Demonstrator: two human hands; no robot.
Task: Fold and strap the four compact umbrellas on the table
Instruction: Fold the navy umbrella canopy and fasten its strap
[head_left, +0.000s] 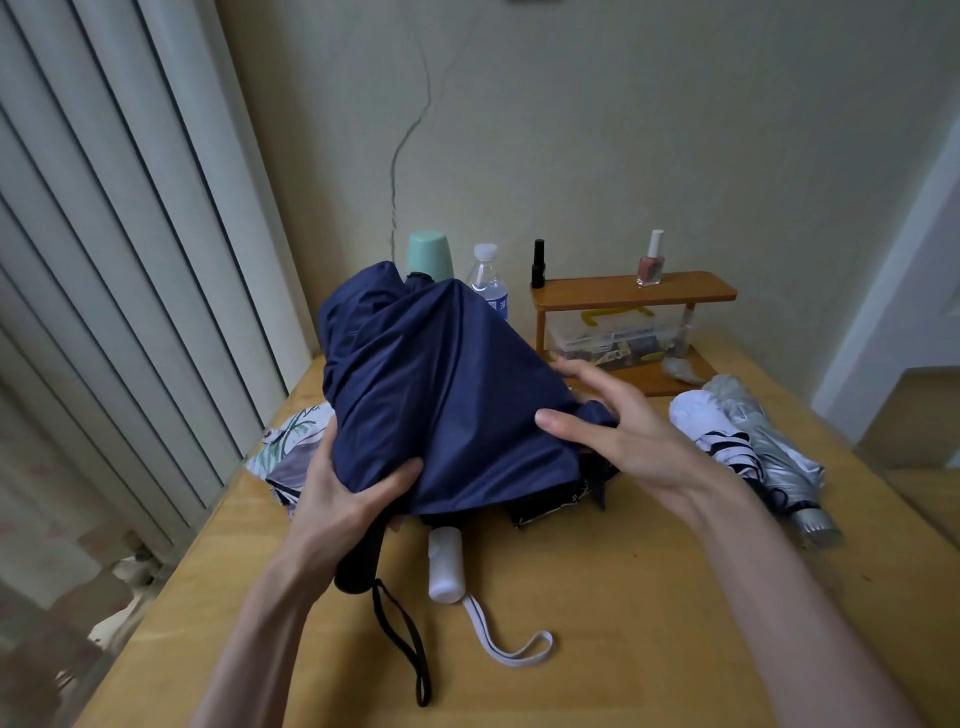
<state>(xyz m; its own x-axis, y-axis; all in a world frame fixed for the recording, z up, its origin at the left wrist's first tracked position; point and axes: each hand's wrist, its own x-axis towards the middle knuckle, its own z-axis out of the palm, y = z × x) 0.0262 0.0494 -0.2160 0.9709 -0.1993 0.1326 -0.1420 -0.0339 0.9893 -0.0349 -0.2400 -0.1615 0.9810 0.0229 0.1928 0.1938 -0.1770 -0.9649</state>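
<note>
One navy umbrella (441, 395) is the piece being worked on, collapsed but with its canopy loose and billowing. It is held just above the worktop (623, 623) between the two hands. The left hand (343, 499) grips the gathered fabric just above the black handle (358, 561). The right hand (623, 431) is spread wide, fingers straight, pressing against the hem on its own side.

The umbrella's long axis runs from the handle below the left wrist, up and away from the person. The tip is raised toward the wall, so the umbrella sits tilted rather than flat.

The likely failure is wrapping too early. The panels are not yet pleated, so a twist now would probably bunch them and leave the closing strap short. The raised tip also sits near a mint cup (428, 257) and a water bottle (488, 280) beyond the hands, and a wide swing could topple them.

A white handle (445, 566) with a pale loop lies just beside the black one, where the black wrist strap (400, 639) could snag it. A palm-print umbrella (291, 441) lies beyond the left hand, and a silver umbrella (769, 441) lies outside the right.
</note>
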